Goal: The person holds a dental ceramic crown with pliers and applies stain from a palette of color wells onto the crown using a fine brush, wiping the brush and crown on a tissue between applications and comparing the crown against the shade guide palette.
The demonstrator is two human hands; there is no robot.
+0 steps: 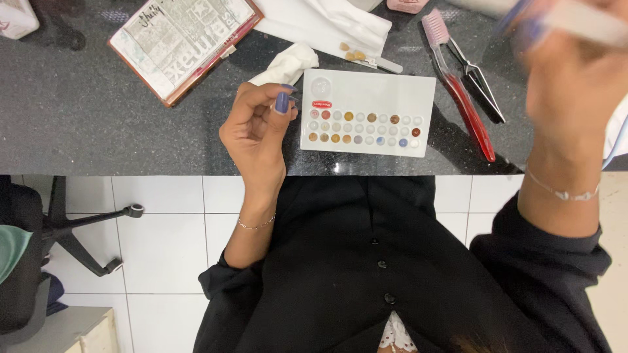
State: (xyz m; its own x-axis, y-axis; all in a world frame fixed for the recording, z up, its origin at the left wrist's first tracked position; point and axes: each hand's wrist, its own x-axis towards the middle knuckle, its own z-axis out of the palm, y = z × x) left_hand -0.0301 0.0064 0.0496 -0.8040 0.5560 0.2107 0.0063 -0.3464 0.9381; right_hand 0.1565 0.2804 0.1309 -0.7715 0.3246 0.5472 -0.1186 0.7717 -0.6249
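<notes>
My left hand (256,134) hovers over the front edge of the black counter (98,124), fingers curled inward with nothing in them and purple-painted nails showing. Just right of it lies a white rectangular palette (418,88) with rows of small wells holding brown, orange, red and blue dabs. My right hand (569,91) is raised close to the camera at the upper right and is blurred. It grips a slender white tool (589,25) with a bluish blur at its left end. I wear black sleeves and a thin bracelet on each wrist.
A pink-headed, red-handled toothbrush (461,91) and metal tweezers (481,78) lie right of the palette. Behind it are a crumpled tissue (288,62), a white cloth (327,23) and a small spatula (376,61). An open notebook (183,39) lies far left. A chair base (85,235) stands on the white tiles.
</notes>
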